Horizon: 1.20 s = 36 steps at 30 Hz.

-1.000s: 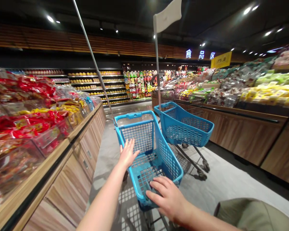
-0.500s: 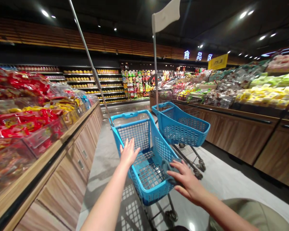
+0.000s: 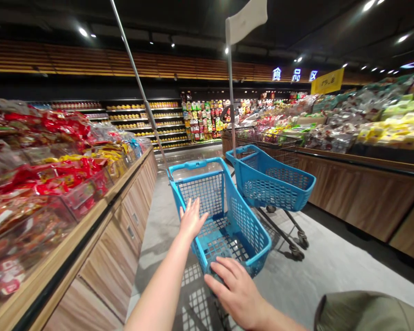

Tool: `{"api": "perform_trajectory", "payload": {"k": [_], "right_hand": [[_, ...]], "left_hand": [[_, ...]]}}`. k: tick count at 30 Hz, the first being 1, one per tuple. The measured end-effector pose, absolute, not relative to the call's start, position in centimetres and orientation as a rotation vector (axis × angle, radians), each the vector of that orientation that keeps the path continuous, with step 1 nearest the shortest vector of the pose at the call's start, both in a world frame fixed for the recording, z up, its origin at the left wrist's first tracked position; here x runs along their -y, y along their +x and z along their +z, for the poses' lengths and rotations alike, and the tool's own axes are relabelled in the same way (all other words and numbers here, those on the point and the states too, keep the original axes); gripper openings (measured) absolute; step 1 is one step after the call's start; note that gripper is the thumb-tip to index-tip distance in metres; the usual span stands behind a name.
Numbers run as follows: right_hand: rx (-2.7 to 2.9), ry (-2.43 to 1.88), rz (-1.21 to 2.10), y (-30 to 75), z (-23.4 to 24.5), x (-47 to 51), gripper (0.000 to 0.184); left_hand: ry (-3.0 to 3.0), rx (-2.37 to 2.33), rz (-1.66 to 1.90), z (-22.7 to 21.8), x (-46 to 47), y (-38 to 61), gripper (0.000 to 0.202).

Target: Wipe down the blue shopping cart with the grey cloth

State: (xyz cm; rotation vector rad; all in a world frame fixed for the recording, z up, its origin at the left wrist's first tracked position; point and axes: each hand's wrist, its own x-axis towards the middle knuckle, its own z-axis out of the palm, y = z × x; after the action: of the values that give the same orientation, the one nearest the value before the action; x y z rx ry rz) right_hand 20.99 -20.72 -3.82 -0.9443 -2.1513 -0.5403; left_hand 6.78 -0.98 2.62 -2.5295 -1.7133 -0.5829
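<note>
Near blue cart stands in the aisle, just left of a second blue cart. Left hand open, fingers spread, palm on the cart's left rim. Right hand open, flat on the near rim. Wooden counter with red snack packs on the left.

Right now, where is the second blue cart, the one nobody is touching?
In the head view, the second blue cart stands right of centre in the aisle, just beyond and right of the cart under both hands, beside the right-hand wooden display counter.
</note>
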Motion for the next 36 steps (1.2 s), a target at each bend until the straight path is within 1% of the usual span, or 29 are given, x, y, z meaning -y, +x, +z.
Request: {"api": "perform_trajectory", "payload": {"k": [6, 12, 15, 19, 22, 25, 27, 29, 33, 36], "right_hand": [[2.358, -1.1, -0.423, 29.1, -2.2, 20.0, 0.04], [2.232, -1.214, -0.441, 38.7, -2.4, 18.5, 0.037], [2.116, -1.222, -0.332, 38.1, -2.7, 18.1, 0.033], [2.203, -1.104, -0.216, 30.8, -2.7, 18.6, 0.036], [2.304, -1.036, -0.194, 24.9, -2.3, 19.2, 0.041], [2.351, -1.016, -0.24, 22.6, -1.7, 19.7, 0.038], [2.374, -0.976, -0.298, 23.5, -1.6, 19.9, 0.033], [2.397, -0.957, -0.343, 25.9, -1.5, 20.1, 0.033], [2.409, -1.077, -0.345, 32.6, -1.0, 20.1, 0.033], [2.254, -1.17, -0.305, 36.5, 0.2, 19.7, 0.03]], "left_hand": [[-2.578, 1.675, -0.609, 2.3, 0.4, 6.5, 0.071], [-2.555, 1.718, -0.631, 2.3, 0.5, 7.1, 0.069], [-2.533, 1.714, -0.627, 2.3, 0.7, 7.6, 0.069], [-2.512, 1.71, -0.612, 2.3, 0.9, 7.8, 0.069], [-2.518, 1.704, -0.614, 2.3, 1.0, 7.1, 0.068], [-2.56, 1.687, -0.617, 2.4, 0.9, 5.8, 0.069], [-2.601, 1.67, -0.61, 2.5, 0.7, 5.0, 0.071], [-2.629, 1.658, -0.605, 2.6, 0.5, 4.5, 0.074], [-2.634, 1.655, -0.631, 2.4, 0.4, 4.6, 0.077], [-2.634, 1.653, -0.645, 2.1, 0.5, 5.4, 0.077]]}}
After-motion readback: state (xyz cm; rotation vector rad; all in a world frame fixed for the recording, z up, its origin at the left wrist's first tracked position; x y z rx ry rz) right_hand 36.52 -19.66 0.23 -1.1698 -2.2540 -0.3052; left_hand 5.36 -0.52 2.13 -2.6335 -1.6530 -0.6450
